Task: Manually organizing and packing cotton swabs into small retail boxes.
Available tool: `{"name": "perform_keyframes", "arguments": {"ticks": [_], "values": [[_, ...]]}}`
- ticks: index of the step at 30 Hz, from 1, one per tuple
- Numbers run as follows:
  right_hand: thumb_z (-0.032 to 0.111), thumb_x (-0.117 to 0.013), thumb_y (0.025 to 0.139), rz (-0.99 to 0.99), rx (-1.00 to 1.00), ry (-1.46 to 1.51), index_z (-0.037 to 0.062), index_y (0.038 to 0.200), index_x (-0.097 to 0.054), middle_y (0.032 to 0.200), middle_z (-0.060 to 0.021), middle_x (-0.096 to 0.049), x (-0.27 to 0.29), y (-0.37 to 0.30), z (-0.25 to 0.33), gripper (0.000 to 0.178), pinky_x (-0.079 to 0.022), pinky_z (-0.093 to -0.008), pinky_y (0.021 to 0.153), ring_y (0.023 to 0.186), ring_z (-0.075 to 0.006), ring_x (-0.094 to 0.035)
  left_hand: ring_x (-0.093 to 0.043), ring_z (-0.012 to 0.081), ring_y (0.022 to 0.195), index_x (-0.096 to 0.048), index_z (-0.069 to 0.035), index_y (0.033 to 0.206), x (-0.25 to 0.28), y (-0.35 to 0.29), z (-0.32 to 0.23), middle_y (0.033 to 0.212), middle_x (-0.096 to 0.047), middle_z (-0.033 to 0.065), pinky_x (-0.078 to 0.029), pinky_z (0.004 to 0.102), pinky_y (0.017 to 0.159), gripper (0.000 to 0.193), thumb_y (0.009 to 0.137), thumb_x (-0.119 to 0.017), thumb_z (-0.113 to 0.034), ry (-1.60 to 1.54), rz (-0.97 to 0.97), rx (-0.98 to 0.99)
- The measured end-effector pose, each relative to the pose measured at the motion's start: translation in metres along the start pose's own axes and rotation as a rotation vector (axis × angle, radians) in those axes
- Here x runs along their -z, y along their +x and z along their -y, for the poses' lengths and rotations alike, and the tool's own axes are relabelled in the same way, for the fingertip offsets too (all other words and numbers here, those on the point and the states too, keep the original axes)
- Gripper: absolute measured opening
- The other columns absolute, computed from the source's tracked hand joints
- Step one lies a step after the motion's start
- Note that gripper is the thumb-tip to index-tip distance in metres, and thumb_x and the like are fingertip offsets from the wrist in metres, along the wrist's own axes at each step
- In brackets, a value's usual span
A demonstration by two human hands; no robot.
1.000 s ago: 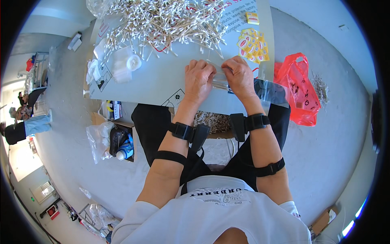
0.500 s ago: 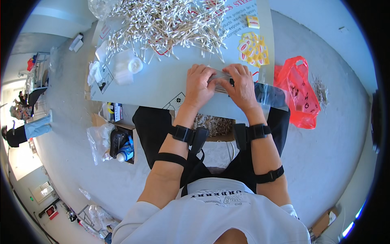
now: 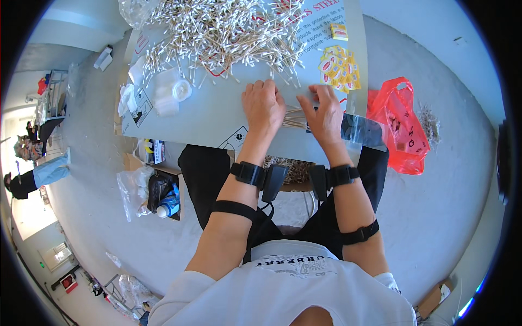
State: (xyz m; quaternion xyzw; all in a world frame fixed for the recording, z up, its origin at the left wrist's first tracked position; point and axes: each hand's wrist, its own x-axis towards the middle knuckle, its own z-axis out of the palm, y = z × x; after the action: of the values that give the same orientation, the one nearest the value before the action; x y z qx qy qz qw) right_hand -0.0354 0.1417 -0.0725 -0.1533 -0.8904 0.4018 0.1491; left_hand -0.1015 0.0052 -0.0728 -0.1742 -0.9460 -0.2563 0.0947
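A small bundle of cotton swabs [image 3: 294, 118] lies crosswise between my hands, near the front edge of the table. My left hand [image 3: 263, 106] is closed over the bundle's left end, its fingers bent down and hiding the tips. At the other end, my right hand [image 3: 326, 115] has thumb and fingers apart. Its palm side hides that end of the bundle, so whether it touches the swabs does not show. Beyond both hands spreads a big loose heap of cotton swabs [image 3: 223, 38].
Yellow printed cards [image 3: 340, 68] and a small yellow stack [image 3: 339, 31] lie at the right. Clear plastic bags [image 3: 363, 130] hang over the front right edge. Left stands a clear round container [image 3: 181, 90]. A red bag [image 3: 402, 127] is beyond the table's right side.
My hands have moved apart. The left shifted slightly left and its fingers bunched together; the right opened its thumb away from its fingers, baring more of the swab bundle.
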Motion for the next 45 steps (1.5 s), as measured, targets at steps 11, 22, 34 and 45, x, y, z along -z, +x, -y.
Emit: {"name": "perform_keyframes", "arguments": {"ticks": [11,22,34,45], "values": [[0.030,-0.079,0.071,0.047,0.055,-0.213,0.0055,0.089,-0.062,0.092,-0.0126,-0.060,-0.013,0.038,0.017,0.035,-0.052,-0.0422,0.074,0.089,-0.0329,-0.063,-0.055,0.0281,0.081,-0.059,-0.010,0.078,0.002,-0.018,0.002,0.080,-0.058,0.0053,-0.039,0.0418,0.071,0.008,0.075,-0.066,-0.008,-0.001,-0.108,-0.062],[0.015,-0.063,0.079,-0.001,0.088,-0.274,0.0053,0.083,-0.060,0.085,-0.0148,-0.062,-0.017,0.040,0.005,0.011,-0.053,-0.0457,0.071,0.084,-0.0360,-0.064,-0.055,0.0269,0.083,-0.064,-0.009,0.094,0.007,-0.016,0.002,0.083,-0.059,0.0061,-0.036,0.0412,0.073,0.022,0.073,-0.067,-0.005,-0.003,-0.067,-0.106],[0.012,-0.062,0.083,-0.077,0.053,-0.255,0.0074,0.082,-0.061,0.085,-0.0113,-0.059,0.007,0.006,-0.005,0.005,-0.051,-0.0450,0.064,0.077,-0.0347,-0.063,-0.054,0.0263,0.085,-0.064,-0.010,0.089,0.006,-0.021,0.005,0.081,-0.056,0.0039,-0.036,0.0415,0.074,0.024,0.069,-0.066,0.003,-0.073,-0.034,-0.150],[0.002,-0.066,0.077,0.078,0.275,-0.102,0.0064,0.083,-0.065,0.089,-0.0088,-0.058,0.009,0.006,-0.004,0.008,-0.051,-0.0404,0.072,0.089,-0.0314,-0.060,-0.041,0.0321,0.133,-0.052,-0.004,0.131,0.010,-0.047,-0.018,0.136,-0.049,0.0179,-0.029,0.0532,0.109,0.057,0.079,-0.071,-0.021,-0.035,-0.022,-0.298]]}}
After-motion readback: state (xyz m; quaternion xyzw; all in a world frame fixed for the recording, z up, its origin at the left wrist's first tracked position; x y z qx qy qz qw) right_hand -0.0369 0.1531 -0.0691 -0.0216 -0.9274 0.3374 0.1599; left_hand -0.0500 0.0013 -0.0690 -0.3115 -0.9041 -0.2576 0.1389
